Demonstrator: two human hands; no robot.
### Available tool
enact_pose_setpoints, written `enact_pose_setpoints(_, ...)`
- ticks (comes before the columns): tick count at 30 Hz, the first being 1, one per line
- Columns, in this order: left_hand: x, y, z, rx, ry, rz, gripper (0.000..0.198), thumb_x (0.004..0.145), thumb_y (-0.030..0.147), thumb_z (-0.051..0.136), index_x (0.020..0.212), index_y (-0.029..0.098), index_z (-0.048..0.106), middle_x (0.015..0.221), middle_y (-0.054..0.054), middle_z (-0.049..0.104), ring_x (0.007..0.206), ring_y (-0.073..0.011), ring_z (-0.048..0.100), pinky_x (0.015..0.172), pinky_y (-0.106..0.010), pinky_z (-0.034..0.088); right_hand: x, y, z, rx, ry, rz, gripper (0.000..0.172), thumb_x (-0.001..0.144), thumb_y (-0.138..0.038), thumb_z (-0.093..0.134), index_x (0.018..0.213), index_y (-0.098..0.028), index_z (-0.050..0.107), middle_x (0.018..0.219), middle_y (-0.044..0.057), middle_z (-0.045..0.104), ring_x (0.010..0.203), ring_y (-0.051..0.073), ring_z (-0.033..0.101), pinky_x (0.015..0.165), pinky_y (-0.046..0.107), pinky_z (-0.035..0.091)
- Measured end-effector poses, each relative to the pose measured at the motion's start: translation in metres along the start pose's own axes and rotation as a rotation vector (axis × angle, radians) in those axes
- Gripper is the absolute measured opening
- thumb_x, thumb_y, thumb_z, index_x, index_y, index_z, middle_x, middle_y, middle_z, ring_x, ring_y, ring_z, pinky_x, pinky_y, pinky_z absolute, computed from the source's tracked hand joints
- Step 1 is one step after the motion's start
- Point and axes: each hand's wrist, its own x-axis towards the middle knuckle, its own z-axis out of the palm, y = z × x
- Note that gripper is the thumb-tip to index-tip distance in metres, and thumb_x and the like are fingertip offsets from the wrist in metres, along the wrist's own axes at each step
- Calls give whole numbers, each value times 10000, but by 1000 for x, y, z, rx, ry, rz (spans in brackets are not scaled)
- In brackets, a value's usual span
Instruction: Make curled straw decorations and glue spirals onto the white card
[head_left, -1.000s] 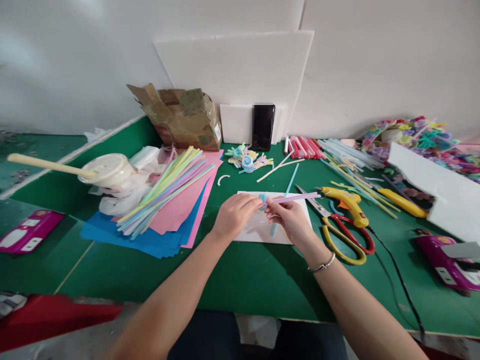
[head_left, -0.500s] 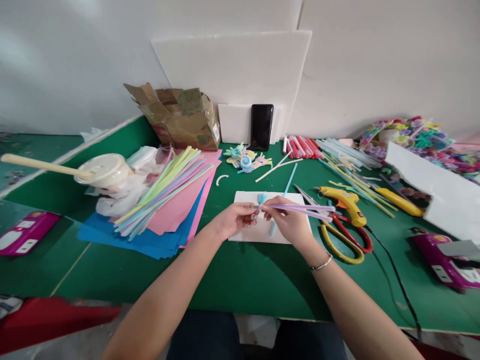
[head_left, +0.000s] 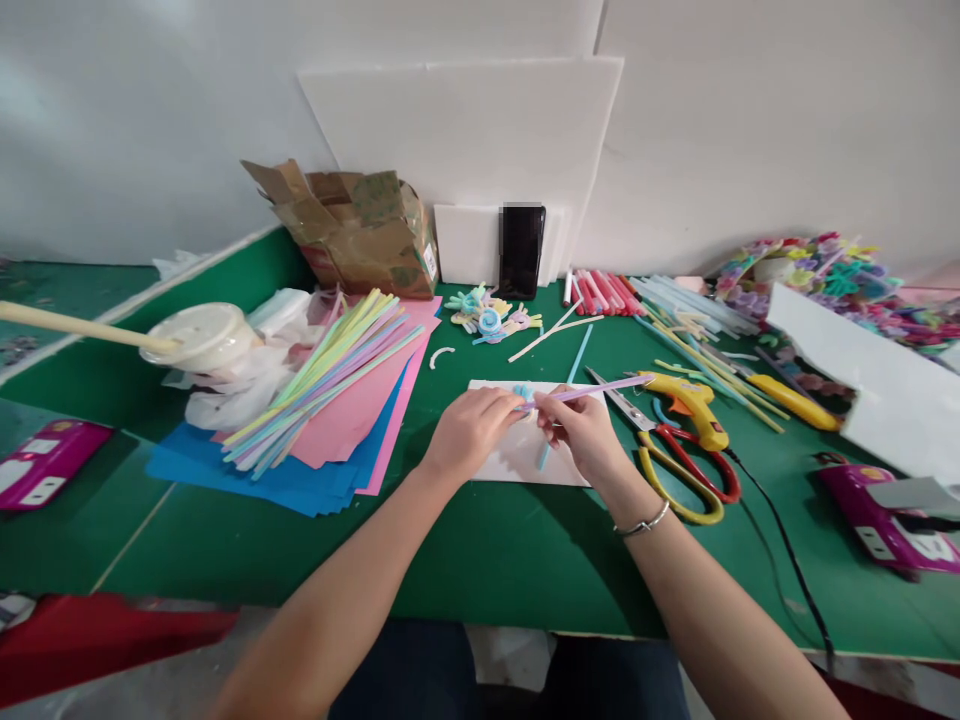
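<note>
Both my hands work over a white card (head_left: 506, 462) lying on the green table (head_left: 480, 550). My left hand (head_left: 469, 430) is closed, pinching a small blue curled straw piece (head_left: 523, 393) between finger and thumb. My right hand (head_left: 583, 432) is closed on a long lilac straw (head_left: 600, 388) that sticks out to the right; its near end meets the blue piece. A light blue straw (head_left: 576, 368) lies across the card under my right hand.
Scissors with yellow and red handles (head_left: 679, 465) and a yellow glue gun (head_left: 694, 405) with a black cord lie right of the card. Coloured paper sheets with a straw bundle (head_left: 330, 380) lie left. A cardboard box (head_left: 360, 235), phone (head_left: 521, 250), finished straw shapes (head_left: 491, 318) sit behind.
The lilac straw, lower and pointing right half a second ago, is tilted up again. My left hand has closed in over the blue piece on the card.
</note>
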Motion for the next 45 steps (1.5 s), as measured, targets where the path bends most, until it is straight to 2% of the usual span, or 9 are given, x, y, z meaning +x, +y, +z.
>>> enact_pose_setpoints(7,3,-3,-7,73,49,133,179,917,212,470,882,181,643,839,-37,717,802,-157,667,739,-281,496,-1,-2,3,58,-55,112,358,554,-443,777,530,-166,552,480,-28,533,388,57,419,367,210,324)
enact_pose_setpoints(13,1,-2,-2,50,45,62,210,911,174,443,826,181,635,789,-37,706,752,-163,653,700,-288,478,-1,-1,2,11,-88,53,356,588,-470,764,572,-162,586,537,-14,567,440,66,459,394,208,334)
enact_pose_setpoints(17,2,0,3,-256,34,-251,192,862,191,482,718,186,608,705,-34,668,694,-164,626,665,-284,469,1,0,-1,-121,-78,-110,359,631,-496,734,588,-169,592,549,-4,574,473,85,490,432,224,364)
enact_pose_setpoints(22,8,-1,2,-1099,-182,-820,135,728,207,580,603,155,586,591,-6,573,580,-124,575,621,-252,472,0,0,0,-255,-74,-282,384,657,-544,699,609,-179,592,545,-3,572,482,103,516,455,240,398)
enact_pose_setpoints(25,10,-2,0,-1365,-258,-1025,100,668,211,617,610,133,592,569,0,534,519,-103,533,571,-241,459,-2,-1,2,-283,-80,-324,380,663,-543,694,609,-177,608,559,-2,578,490,103,530,462,238,419)
enact_pose_setpoints(27,10,-1,-2,-1278,-248,-971,116,703,227,601,630,138,597,582,-6,552,550,-112,550,600,-248,465,-2,-1,1,-273,-85,-305,360,658,-521,708,615,-173,626,574,5,591,497,108,540,445,234,425)
enact_pose_setpoints(32,4,7,-1,-508,-11,-456,143,825,183,501,712,184,589,720,-20,642,710,-146,594,696,-265,455,1,-1,-3,-90,-3,-179,313,665,-478,717,637,-175,645,606,21,636,566,123,575,432,208,441)
enact_pose_setpoints(36,-1,7,6,-175,61,-178,176,880,181,453,748,184,569,704,-20,631,686,-144,588,654,-253,446,1,-1,-4,19,24,-108,300,655,-459,726,599,-182,628,604,1,631,575,104,566,445,186,439)
enact_pose_setpoints(45,0,4,5,-197,92,-232,129,864,142,489,773,192,566,735,0,642,692,-122,603,637,-213,451,3,-5,-6,-53,35,-215,318,691,-498,668,634,-185,682,648,25,635,644,130,568,457,203,467)
